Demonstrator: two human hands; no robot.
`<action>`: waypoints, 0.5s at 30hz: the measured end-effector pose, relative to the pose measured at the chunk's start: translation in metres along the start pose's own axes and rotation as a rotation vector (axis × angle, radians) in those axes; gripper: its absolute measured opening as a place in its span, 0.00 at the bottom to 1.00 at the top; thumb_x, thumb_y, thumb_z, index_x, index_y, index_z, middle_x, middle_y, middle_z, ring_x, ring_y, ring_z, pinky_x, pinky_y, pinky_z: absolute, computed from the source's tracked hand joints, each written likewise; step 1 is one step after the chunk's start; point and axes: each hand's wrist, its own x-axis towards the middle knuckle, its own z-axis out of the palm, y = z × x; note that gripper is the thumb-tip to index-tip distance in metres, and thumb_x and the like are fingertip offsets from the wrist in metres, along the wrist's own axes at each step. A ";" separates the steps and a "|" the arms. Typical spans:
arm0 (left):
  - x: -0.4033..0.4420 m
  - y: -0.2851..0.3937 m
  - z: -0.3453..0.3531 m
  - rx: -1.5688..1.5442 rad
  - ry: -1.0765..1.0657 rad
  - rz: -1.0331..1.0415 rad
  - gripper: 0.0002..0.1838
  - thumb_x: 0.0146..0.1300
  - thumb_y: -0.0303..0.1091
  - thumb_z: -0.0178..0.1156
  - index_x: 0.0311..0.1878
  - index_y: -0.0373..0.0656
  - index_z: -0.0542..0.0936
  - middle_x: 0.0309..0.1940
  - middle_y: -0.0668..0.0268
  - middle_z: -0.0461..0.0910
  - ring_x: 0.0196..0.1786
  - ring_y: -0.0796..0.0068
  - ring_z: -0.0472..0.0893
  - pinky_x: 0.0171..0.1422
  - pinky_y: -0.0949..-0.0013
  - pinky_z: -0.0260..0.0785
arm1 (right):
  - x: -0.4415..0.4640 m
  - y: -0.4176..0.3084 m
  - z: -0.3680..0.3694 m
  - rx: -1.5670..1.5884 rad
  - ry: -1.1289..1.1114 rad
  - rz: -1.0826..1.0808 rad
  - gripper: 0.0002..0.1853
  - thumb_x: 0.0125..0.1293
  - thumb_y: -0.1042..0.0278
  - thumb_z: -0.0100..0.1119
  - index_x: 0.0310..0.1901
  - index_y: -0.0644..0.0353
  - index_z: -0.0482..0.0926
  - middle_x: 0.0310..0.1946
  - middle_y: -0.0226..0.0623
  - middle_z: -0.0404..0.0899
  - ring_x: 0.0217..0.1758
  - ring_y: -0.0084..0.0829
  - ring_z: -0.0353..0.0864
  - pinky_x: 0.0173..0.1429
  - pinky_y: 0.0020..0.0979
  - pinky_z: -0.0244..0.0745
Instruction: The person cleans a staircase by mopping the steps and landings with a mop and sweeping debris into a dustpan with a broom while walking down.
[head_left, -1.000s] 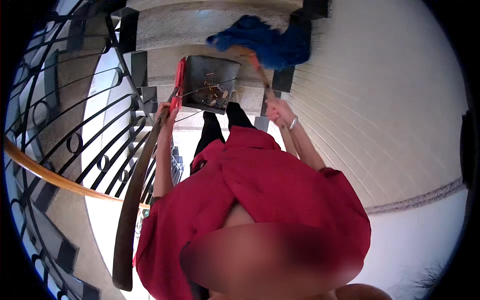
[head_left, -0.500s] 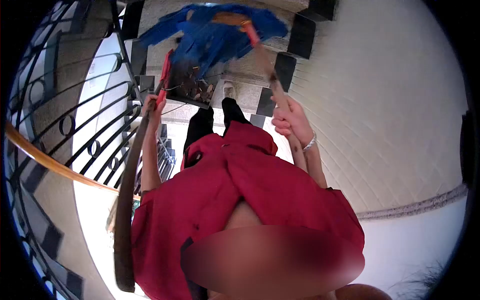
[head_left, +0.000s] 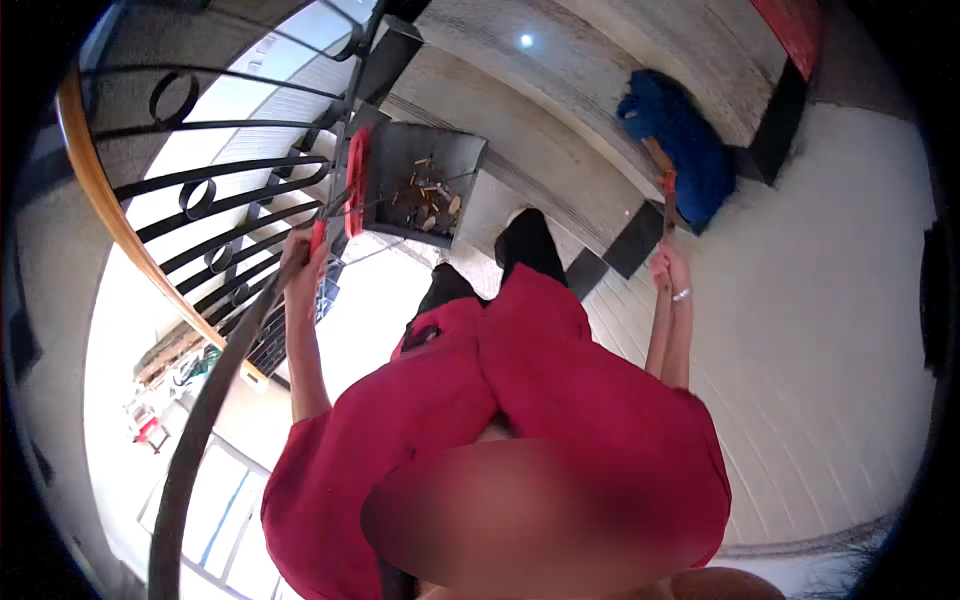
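My left hand (head_left: 304,268) is closed round the long handle of a dustpan (head_left: 415,150), near its red lower part. The dark pan with a red edge hangs or rests over the steps by the railing; I cannot tell which. Inside it lie cigarette butts and other small litter (head_left: 430,205). On the right, my right hand (head_left: 672,270) is wrapped round the handle of a broom (head_left: 695,150) with blue bristles. Its head lies against a stair step close to the white wall.
Stone stair steps (head_left: 560,110) with dark tile edging run across the top. A black metal railing (head_left: 230,165) with a wooden handrail (head_left: 125,235) stands on the left. The white wall (head_left: 800,330) closes off the right side. My dark-trousered legs are below the pan.
The broom has swung from above the dustpan to the right, beside the wall. The litter in the pan is now uncovered, and my view has turned.
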 end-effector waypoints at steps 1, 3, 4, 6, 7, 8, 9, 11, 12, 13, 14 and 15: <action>-0.007 0.005 0.005 -0.045 0.006 -0.009 0.09 0.53 0.22 0.55 0.31 0.45 0.66 0.15 0.76 0.61 0.16 0.90 0.58 0.17 0.85 0.46 | -0.001 -0.005 -0.003 -0.066 -0.105 -0.121 0.15 0.57 0.70 0.47 0.14 0.52 0.60 0.08 0.23 0.56 0.09 0.16 0.56 0.11 0.19 0.50; -0.009 0.003 0.009 -0.069 0.073 0.010 0.08 0.53 0.23 0.55 0.31 0.45 0.66 0.15 0.76 0.61 0.16 0.90 0.58 0.18 0.84 0.47 | 0.004 -0.019 0.036 -0.022 -0.106 -0.065 0.15 0.57 0.69 0.47 0.14 0.52 0.60 0.08 0.23 0.57 0.09 0.17 0.57 0.11 0.19 0.50; -0.011 -0.003 0.005 -0.030 0.094 0.021 0.08 0.52 0.23 0.56 0.31 0.45 0.67 0.15 0.76 0.61 0.16 0.90 0.58 0.18 0.84 0.47 | 0.011 -0.018 0.057 0.025 -0.109 -0.013 0.15 0.56 0.69 0.48 0.14 0.52 0.60 0.08 0.23 0.57 0.08 0.17 0.57 0.11 0.20 0.50; -0.014 -0.013 -0.003 0.124 0.106 0.053 0.08 0.52 0.24 0.57 0.30 0.45 0.67 0.16 0.77 0.61 0.17 0.90 0.59 0.19 0.84 0.47 | 0.030 -0.002 0.080 -0.274 -0.192 -0.142 0.14 0.57 0.68 0.47 0.15 0.52 0.61 0.08 0.24 0.58 0.08 0.18 0.58 0.11 0.21 0.51; -0.017 -0.017 -0.006 0.097 0.146 0.012 0.07 0.51 0.25 0.57 0.29 0.45 0.68 0.17 0.76 0.61 0.18 0.89 0.59 0.19 0.83 0.48 | 0.031 -0.001 0.099 -0.364 -0.170 -0.139 0.14 0.57 0.68 0.47 0.15 0.52 0.61 0.08 0.25 0.59 0.08 0.18 0.58 0.11 0.22 0.52; -0.020 -0.022 -0.011 0.089 0.154 0.012 0.07 0.51 0.25 0.57 0.29 0.45 0.68 0.17 0.76 0.61 0.18 0.89 0.59 0.19 0.83 0.48 | 0.032 -0.001 0.124 -0.455 -0.151 -0.141 0.14 0.57 0.68 0.46 0.15 0.53 0.61 0.08 0.26 0.60 0.09 0.19 0.59 0.12 0.22 0.53; -0.024 -0.030 -0.019 0.145 0.173 0.058 0.08 0.51 0.25 0.57 0.29 0.45 0.68 0.17 0.76 0.61 0.18 0.89 0.59 0.20 0.83 0.49 | 0.035 0.008 0.143 -0.484 -0.215 -0.120 0.14 0.57 0.67 0.46 0.15 0.53 0.61 0.08 0.26 0.61 0.09 0.20 0.60 0.12 0.23 0.53; -0.032 -0.042 -0.027 0.275 0.205 0.166 0.08 0.50 0.24 0.57 0.28 0.45 0.67 0.19 0.76 0.60 0.20 0.88 0.59 0.20 0.82 0.49 | 0.066 0.029 0.165 -0.452 -0.437 -0.021 0.14 0.58 0.67 0.45 0.15 0.53 0.62 0.08 0.27 0.61 0.10 0.20 0.61 0.14 0.24 0.55; -0.032 -0.056 -0.029 0.262 0.203 0.176 0.08 0.50 0.24 0.57 0.27 0.45 0.67 0.20 0.76 0.60 0.21 0.88 0.59 0.21 0.82 0.49 | 0.099 0.042 0.168 -0.389 -0.593 0.058 0.15 0.58 0.67 0.44 0.14 0.53 0.63 0.08 0.26 0.61 0.10 0.19 0.61 0.16 0.24 0.57; -0.030 -0.070 -0.030 0.250 0.200 0.186 0.08 0.50 0.24 0.57 0.27 0.45 0.68 0.20 0.76 0.60 0.22 0.87 0.59 0.22 0.82 0.50 | 0.123 0.048 0.171 -0.258 -0.810 0.233 0.14 0.57 0.66 0.45 0.15 0.54 0.65 0.08 0.27 0.62 0.12 0.19 0.65 0.16 0.25 0.58; -0.029 -0.072 -0.032 0.240 0.208 0.166 0.08 0.50 0.24 0.57 0.27 0.45 0.68 0.21 0.76 0.60 0.22 0.87 0.59 0.23 0.82 0.50 | 0.104 0.029 0.204 -0.915 -0.512 -0.240 0.14 0.56 0.65 0.46 0.13 0.54 0.65 0.08 0.27 0.63 0.11 0.19 0.65 0.14 0.25 0.56; -0.028 -0.074 -0.034 0.231 0.216 0.147 0.08 0.50 0.23 0.57 0.27 0.45 0.68 0.21 0.75 0.60 0.22 0.87 0.59 0.23 0.82 0.50 | 0.126 0.039 0.227 -0.656 -0.572 -0.176 0.17 0.51 0.71 0.52 0.10 0.54 0.61 0.06 0.24 0.56 0.06 0.19 0.54 0.10 0.27 0.46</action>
